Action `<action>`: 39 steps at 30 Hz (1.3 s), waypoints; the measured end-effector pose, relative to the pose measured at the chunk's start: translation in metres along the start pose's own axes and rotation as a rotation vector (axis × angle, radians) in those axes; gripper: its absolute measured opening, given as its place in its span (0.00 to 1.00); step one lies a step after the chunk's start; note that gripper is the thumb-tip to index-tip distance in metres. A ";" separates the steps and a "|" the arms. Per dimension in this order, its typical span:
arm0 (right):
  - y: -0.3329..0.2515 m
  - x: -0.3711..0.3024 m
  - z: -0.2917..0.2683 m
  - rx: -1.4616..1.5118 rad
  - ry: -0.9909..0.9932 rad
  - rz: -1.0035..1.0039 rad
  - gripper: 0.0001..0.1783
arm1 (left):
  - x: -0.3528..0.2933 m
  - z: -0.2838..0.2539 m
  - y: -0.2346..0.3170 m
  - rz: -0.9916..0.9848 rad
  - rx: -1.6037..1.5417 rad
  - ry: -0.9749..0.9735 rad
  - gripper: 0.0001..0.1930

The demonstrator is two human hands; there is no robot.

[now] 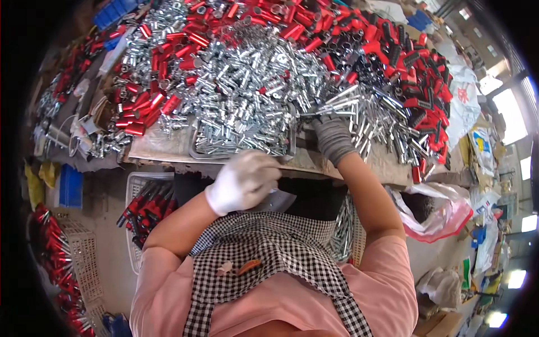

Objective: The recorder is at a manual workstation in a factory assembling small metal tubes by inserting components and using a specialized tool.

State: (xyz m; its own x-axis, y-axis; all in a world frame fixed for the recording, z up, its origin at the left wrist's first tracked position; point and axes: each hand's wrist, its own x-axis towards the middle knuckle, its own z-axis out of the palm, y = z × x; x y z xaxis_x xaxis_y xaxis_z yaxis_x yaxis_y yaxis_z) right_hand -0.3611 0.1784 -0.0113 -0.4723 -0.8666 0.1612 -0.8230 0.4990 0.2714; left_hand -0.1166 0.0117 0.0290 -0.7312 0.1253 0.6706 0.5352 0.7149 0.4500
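My left hand (247,180), in a white glove with a greyed palm side, is held in front of the table edge. Its fingers are curled in and slightly blurred; whatever they hold is hidden. Just beyond it, a shallow metal tray (216,154) overflows with small silvery metal fittings (241,84). My right hand (334,137), in a grey glove, reaches onto the tabletop right of the tray. Its fingertips bend together among the near ends of thin shiny metal rods (342,101), and I cannot make out what is between them.
Red metal sleeves (149,109) lie left of the fittings, red-and-black handles (421,101) at the right. Below the table stand a white basket of red-handled tools (149,205) and an open plastic bag (435,216). A grey flat piece (275,200) shows under my left hand.
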 end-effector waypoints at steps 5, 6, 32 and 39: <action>0.007 -0.009 -0.022 0.282 0.167 0.143 0.16 | 0.019 0.001 -0.009 0.023 -0.004 -0.103 0.08; 0.006 -0.014 -0.028 0.410 0.315 0.204 0.14 | 0.020 -0.006 -0.015 0.007 0.023 -0.113 0.08; -0.065 -0.031 -0.054 2.418 -0.028 0.491 0.39 | 0.260 -0.164 -0.379 -0.949 0.594 -0.124 0.21; -0.067 -0.045 -0.028 2.019 0.132 0.450 0.24 | 0.254 -0.169 -0.368 -0.600 0.989 0.076 0.16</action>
State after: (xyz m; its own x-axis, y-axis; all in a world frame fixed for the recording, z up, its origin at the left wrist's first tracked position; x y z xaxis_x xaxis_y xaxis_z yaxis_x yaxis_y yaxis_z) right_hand -0.2757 0.1838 -0.0106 -0.7500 -0.6612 -0.0183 0.1612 -0.1559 -0.9745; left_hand -0.4275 -0.3356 0.1336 -0.7103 -0.4341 0.5540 -0.4782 0.8752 0.0727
